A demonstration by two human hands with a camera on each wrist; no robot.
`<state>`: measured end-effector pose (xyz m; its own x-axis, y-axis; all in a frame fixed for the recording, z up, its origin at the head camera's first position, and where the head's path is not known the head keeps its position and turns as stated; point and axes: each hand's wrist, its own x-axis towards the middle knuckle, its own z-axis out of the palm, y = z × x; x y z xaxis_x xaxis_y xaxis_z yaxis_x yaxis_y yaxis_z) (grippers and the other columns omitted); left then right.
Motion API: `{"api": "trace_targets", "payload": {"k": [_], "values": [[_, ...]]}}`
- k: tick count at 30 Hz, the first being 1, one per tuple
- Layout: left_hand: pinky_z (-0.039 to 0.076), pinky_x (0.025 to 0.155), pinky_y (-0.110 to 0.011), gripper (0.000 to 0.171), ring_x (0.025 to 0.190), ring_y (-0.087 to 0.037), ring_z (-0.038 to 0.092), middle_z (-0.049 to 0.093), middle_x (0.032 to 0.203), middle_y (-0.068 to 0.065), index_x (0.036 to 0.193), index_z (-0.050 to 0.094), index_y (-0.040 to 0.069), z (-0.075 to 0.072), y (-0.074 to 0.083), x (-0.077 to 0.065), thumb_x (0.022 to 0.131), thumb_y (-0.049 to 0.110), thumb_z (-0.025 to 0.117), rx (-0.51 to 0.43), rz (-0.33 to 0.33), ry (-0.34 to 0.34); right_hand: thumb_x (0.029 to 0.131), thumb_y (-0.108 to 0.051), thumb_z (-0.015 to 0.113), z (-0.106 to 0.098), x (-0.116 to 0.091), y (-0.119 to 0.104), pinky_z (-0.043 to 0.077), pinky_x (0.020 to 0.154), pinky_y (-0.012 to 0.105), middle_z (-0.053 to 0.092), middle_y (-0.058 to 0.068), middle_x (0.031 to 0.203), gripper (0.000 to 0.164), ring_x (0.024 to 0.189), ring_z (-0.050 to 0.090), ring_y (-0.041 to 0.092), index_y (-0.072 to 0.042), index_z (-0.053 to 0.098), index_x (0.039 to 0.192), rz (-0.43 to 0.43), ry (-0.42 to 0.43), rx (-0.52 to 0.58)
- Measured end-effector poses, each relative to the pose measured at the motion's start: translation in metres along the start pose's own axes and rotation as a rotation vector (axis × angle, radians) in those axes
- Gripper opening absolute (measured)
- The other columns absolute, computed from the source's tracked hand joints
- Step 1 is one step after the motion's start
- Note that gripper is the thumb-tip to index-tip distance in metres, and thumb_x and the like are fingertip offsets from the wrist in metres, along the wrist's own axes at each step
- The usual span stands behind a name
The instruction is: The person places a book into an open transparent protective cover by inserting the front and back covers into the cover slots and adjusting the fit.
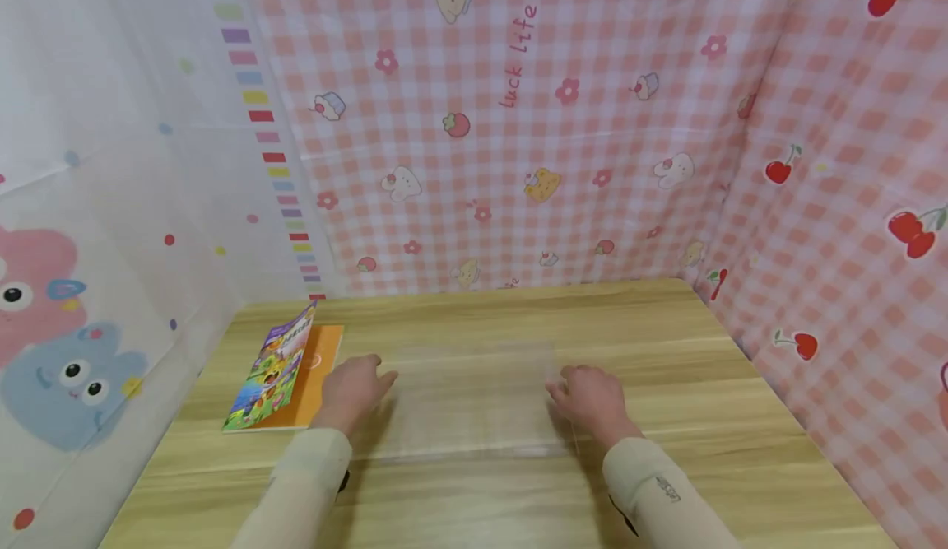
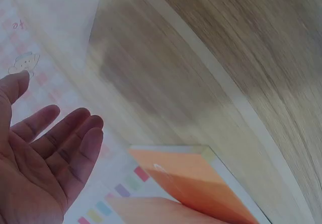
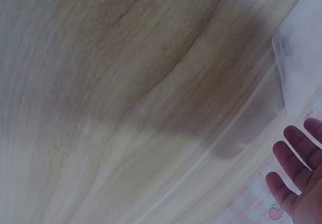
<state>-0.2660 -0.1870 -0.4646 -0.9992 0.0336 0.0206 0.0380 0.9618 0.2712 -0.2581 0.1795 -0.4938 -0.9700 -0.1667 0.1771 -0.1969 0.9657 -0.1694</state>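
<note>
A clear plastic sheet (image 1: 474,405), barely visible, lies on the wooden table between the two hands. My left hand (image 1: 351,394) is over its left side, close to a booklet. In the left wrist view, the fingers (image 2: 83,151) are loosely extended and the palm holds nothing. My right hand (image 1: 592,401) is at the sheet's right edge; whether it touches the plastic cannot be told. Its fingers (image 3: 289,166) are spread in the right wrist view, with the thumb out of sight. A raised plastic edge (image 3: 280,68) shows beyond them.
Left of the left hand, a booklet (image 1: 270,376) with a colourful cartoon cover stands partly open, showing an orange inside page (image 1: 314,368). Patterned cloth walls (image 1: 474,121) enclose the wooden table (image 1: 666,327) at the back and both sides.
</note>
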Motion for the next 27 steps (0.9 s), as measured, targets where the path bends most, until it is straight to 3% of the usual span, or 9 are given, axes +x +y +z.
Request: {"api": "trace_targets", "payload": {"k": [4, 10, 14, 18, 22, 27], "values": [[0.056, 0.066, -0.054, 0.047, 0.086, -0.038, 0.066, 0.071, 0.107, -0.023, 0.116, 0.065, -0.002, -0.005, -0.008, -0.001, 0.091, 0.038, 0.058, 0.014, 0.001, 0.037, 0.088, -0.044, 0.058, -0.001, -0.002, 0.0, 0.053, 0.062, 0.054, 0.075, 0.015, 0.089, 0.039, 0.077, 0.065, 0.037, -0.008, 0.072, 0.094, 0.004, -0.001, -0.001], [0.054, 0.056, -0.054, 0.045, 0.073, -0.04, 0.066, 0.072, 0.098, -0.026, 0.111, 0.067, -0.005, -0.027, -0.017, -0.003, 0.092, 0.035, 0.059, -0.002, -0.014, 0.189, 0.087, -0.042, 0.06, -0.003, -0.006, 0.0, 0.052, 0.059, 0.053, 0.074, 0.015, 0.085, 0.036, 0.075, 0.065, 0.036, -0.008, 0.072, 0.089, 0.013, 0.001, 0.003], [0.052, 0.051, -0.055, 0.047, 0.069, -0.041, 0.065, 0.071, 0.097, -0.029, 0.112, 0.066, -0.006, -0.041, -0.027, -0.002, 0.095, 0.036, 0.054, -0.014, -0.066, 0.301, 0.087, -0.042, 0.06, -0.004, -0.008, 0.001, 0.053, 0.059, 0.052, 0.074, 0.016, 0.087, 0.037, 0.075, 0.066, 0.036, -0.007, 0.072, 0.091, 0.025, -0.016, -0.006], [0.05, 0.052, -0.06, 0.05, 0.076, -0.047, 0.061, 0.067, 0.096, -0.034, 0.107, 0.065, -0.009, -0.051, -0.047, -0.003, 0.096, 0.037, 0.05, -0.049, -0.167, 0.381, 0.087, -0.042, 0.06, -0.005, -0.008, 0.003, 0.053, 0.058, 0.052, 0.074, 0.015, 0.087, 0.037, 0.075, 0.066, 0.036, -0.007, 0.072, 0.091, 0.032, -0.021, -0.025], [0.047, 0.061, -0.065, 0.056, 0.087, -0.052, 0.054, 0.059, 0.1, -0.038, 0.11, 0.059, -0.014, -0.053, -0.073, -0.007, 0.099, 0.039, 0.042, -0.1, -0.28, 0.331, 0.087, -0.043, 0.06, -0.006, -0.007, 0.006, 0.053, 0.057, 0.051, 0.074, 0.014, 0.085, 0.038, 0.073, 0.066, 0.035, -0.008, 0.072, 0.09, 0.032, -0.018, -0.034], [0.044, 0.07, -0.069, 0.062, 0.092, -0.059, 0.048, 0.051, 0.103, -0.047, 0.11, 0.052, -0.022, -0.047, -0.097, -0.02, 0.1, 0.038, 0.037, -0.09, -0.355, 0.229, 0.086, -0.042, 0.06, -0.006, -0.007, 0.008, 0.053, 0.057, 0.05, 0.074, 0.014, 0.086, 0.037, 0.074, 0.066, 0.034, -0.008, 0.072, 0.091, 0.027, -0.019, -0.039]]}}
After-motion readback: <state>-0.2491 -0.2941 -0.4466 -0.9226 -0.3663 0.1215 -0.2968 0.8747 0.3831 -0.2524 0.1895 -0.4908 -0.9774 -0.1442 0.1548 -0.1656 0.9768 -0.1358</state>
